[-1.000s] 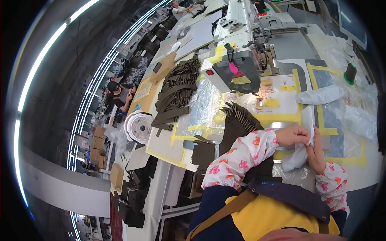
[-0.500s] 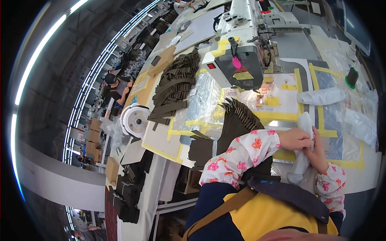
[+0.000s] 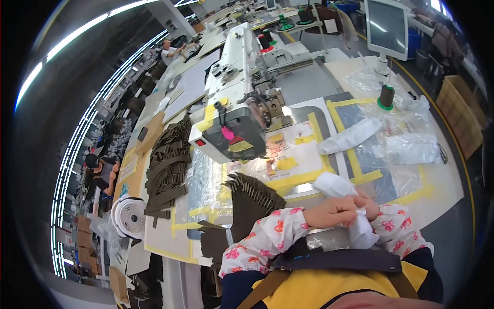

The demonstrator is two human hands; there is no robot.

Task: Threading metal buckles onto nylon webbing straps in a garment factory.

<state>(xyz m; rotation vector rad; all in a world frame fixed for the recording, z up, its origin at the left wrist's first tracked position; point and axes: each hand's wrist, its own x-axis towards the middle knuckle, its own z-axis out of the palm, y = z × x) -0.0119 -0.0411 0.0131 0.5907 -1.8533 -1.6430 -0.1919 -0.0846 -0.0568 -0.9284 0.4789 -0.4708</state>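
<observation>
Close to my body, both hands are closed around a long, soft white bundle (image 3: 334,184), thin and crumpled like cloth or film. My left hand (image 3: 329,211) pinches it from the left, knuckles up. On its other side my right hand (image 3: 368,203) grips it, with its fingers partly hidden. One end of the bundle sticks out beyond the hands, and the other hangs down below them. Left of my hands, a fanned stack of dark olive webbing straps (image 3: 252,203) lies on the worktable. A similar white bundle (image 3: 350,136) lies farther off on the right.
A large industrial sewing machine (image 3: 231,129) stands ahead, left of centre. Buckled olive straps (image 3: 170,165) are heaped beside it, near a small white fan (image 3: 128,217). On the right are a dark thread cone (image 3: 386,97), clear plastic wrapping (image 3: 411,149) and a screen (image 3: 387,28).
My view has tilted up and turned to the right. The white bundle has swung from nearly upright to slanting, its far end now pointing up and left. Both hands still hold it.
</observation>
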